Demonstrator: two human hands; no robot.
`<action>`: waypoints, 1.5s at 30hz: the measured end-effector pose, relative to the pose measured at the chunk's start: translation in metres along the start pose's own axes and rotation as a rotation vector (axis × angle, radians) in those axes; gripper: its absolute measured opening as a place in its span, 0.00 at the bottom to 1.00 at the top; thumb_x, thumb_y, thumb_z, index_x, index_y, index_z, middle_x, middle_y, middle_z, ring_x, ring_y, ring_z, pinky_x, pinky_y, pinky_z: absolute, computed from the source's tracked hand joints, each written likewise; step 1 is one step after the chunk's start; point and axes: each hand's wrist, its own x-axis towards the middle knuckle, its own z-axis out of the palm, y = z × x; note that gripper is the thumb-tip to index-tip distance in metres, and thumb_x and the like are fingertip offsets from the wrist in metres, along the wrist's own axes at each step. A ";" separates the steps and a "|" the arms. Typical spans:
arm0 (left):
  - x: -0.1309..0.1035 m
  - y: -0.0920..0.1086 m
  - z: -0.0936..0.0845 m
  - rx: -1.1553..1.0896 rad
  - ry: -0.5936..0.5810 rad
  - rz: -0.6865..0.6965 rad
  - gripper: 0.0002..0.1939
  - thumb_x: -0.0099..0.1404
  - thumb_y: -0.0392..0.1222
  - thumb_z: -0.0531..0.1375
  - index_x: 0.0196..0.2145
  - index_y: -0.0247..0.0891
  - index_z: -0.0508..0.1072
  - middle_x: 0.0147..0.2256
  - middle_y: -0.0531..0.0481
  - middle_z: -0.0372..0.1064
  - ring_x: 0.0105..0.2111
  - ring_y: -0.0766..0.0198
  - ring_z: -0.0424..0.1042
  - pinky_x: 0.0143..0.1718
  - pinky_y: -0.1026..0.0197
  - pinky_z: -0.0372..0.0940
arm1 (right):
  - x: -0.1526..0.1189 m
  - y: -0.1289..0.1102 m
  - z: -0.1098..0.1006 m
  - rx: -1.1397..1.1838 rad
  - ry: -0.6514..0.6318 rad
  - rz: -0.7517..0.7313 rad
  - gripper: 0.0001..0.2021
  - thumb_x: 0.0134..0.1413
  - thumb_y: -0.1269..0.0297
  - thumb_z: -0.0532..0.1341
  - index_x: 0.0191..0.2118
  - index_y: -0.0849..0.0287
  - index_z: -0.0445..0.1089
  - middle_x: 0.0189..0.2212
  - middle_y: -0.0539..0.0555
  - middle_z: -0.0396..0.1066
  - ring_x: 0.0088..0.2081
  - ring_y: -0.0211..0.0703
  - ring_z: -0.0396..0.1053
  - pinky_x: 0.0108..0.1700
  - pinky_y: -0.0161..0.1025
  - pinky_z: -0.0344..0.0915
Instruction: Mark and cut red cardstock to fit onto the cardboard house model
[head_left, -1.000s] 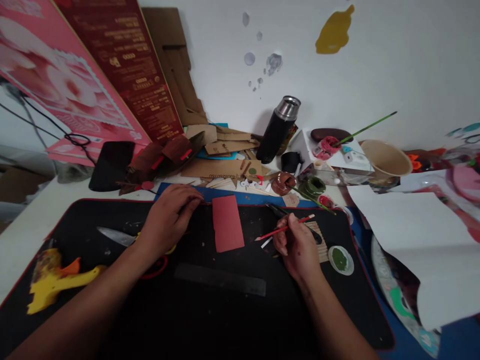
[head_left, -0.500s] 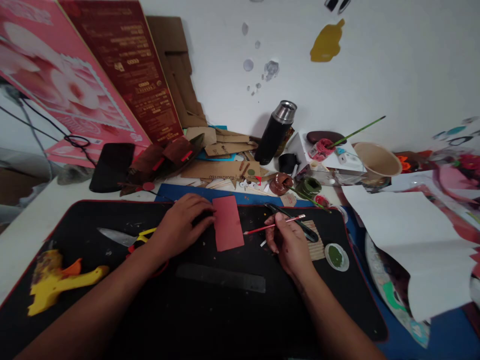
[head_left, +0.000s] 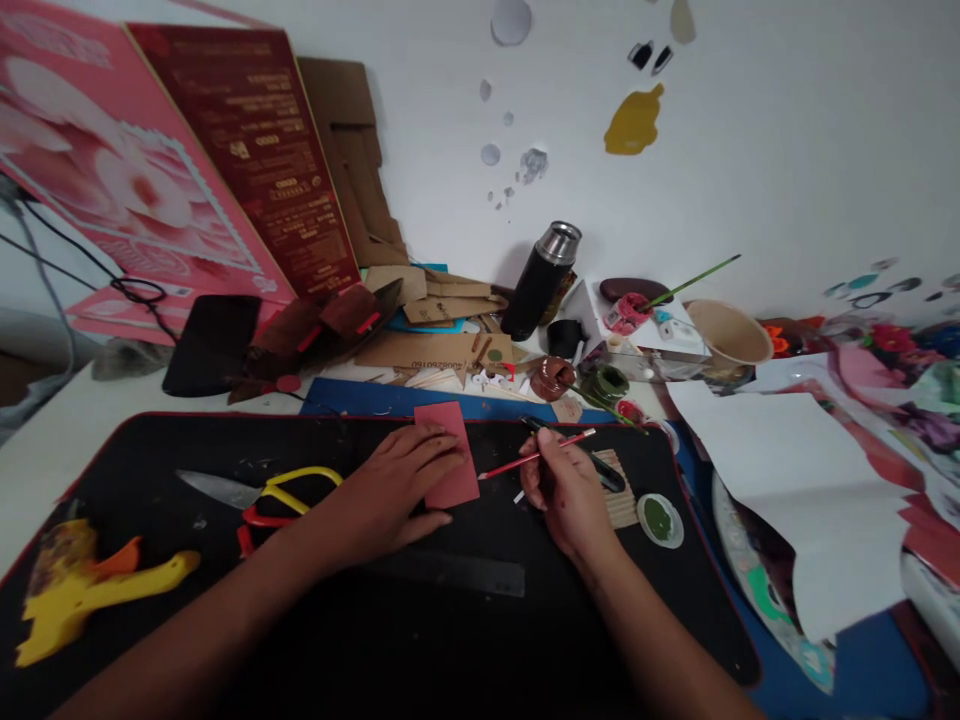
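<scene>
My left hand (head_left: pixel 401 485) lies flat with its fingers stretched over the left part of a red rectangular card (head_left: pixel 454 475). The card rests on a black mat (head_left: pixel 330 640). My right hand (head_left: pixel 566 490) is closed round a red pencil (head_left: pixel 517 463), whose tip points left, close to the card's right edge. Below the card is a clear ruler (head_left: pixel 465 573), partly behind my left hand. Scissors (head_left: pixel 262 495) with yellow and red handles lie left of that hand. Beyond my right hand are a dark pen-like tool (head_left: pixel 609 473) and a corrugated cardboard piece (head_left: pixel 621 505).
A yellow glue gun (head_left: pixel 90 590) lies at the mat's left. A small dish of green paint (head_left: pixel 660 521) sits at its right. Along the back stand a black thermos (head_left: pixel 536 285), paint jars (head_left: pixel 553 378) and cardboard scraps (head_left: pixel 427 350). White paper (head_left: pixel 802 450) covers the right side.
My left hand has moved from the card's left edge onto the card, its fingers now spread over it. My right hand still holds the pencil near the card. The camera view has shifted slightly.
</scene>
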 end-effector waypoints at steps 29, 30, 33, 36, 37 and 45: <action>-0.075 -0.010 -0.089 0.049 0.254 -0.322 0.10 0.76 0.48 0.61 0.47 0.43 0.79 0.44 0.48 0.79 0.45 0.55 0.77 0.49 0.53 0.71 | -0.002 0.013 0.004 0.032 -0.059 0.038 0.25 0.51 0.40 0.77 0.30 0.60 0.76 0.16 0.45 0.62 0.16 0.31 0.55 0.16 0.29 0.49; -0.069 -0.001 -0.077 -0.012 0.151 -0.239 0.09 0.76 0.46 0.62 0.48 0.44 0.80 0.44 0.47 0.79 0.46 0.54 0.76 0.49 0.53 0.71 | -0.003 0.013 0.005 0.032 -0.056 0.037 0.25 0.51 0.40 0.77 0.30 0.60 0.76 0.16 0.45 0.62 0.16 0.31 0.55 0.16 0.29 0.49; -0.052 0.027 -0.042 -0.019 -0.058 -0.148 0.07 0.71 0.41 0.66 0.47 0.42 0.79 0.45 0.45 0.77 0.47 0.51 0.74 0.49 0.50 0.69 | -0.006 0.011 0.005 0.032 -0.039 0.033 0.25 0.52 0.41 0.76 0.30 0.60 0.76 0.16 0.45 0.62 0.16 0.31 0.55 0.16 0.29 0.49; -0.043 0.042 -0.018 0.016 -0.089 -0.160 0.10 0.67 0.40 0.70 0.45 0.40 0.77 0.44 0.45 0.75 0.47 0.48 0.73 0.50 0.47 0.67 | -0.010 0.010 0.003 0.022 -0.042 0.030 0.25 0.52 0.40 0.76 0.30 0.60 0.76 0.16 0.45 0.62 0.15 0.31 0.55 0.16 0.29 0.48; -0.043 0.043 -0.013 0.010 -0.084 -0.171 0.10 0.67 0.40 0.71 0.44 0.39 0.76 0.44 0.45 0.74 0.46 0.48 0.72 0.51 0.46 0.67 | -0.011 0.009 0.001 0.017 -0.046 0.026 0.25 0.52 0.39 0.76 0.30 0.60 0.76 0.15 0.45 0.62 0.15 0.31 0.55 0.16 0.29 0.48; -0.059 0.043 0.001 -0.030 -0.025 -0.187 0.10 0.67 0.40 0.69 0.43 0.41 0.72 0.45 0.46 0.73 0.45 0.50 0.71 0.50 0.47 0.66 | -0.013 0.008 -0.003 0.023 -0.045 0.019 0.25 0.52 0.40 0.76 0.30 0.60 0.75 0.15 0.44 0.63 0.14 0.31 0.54 0.16 0.30 0.46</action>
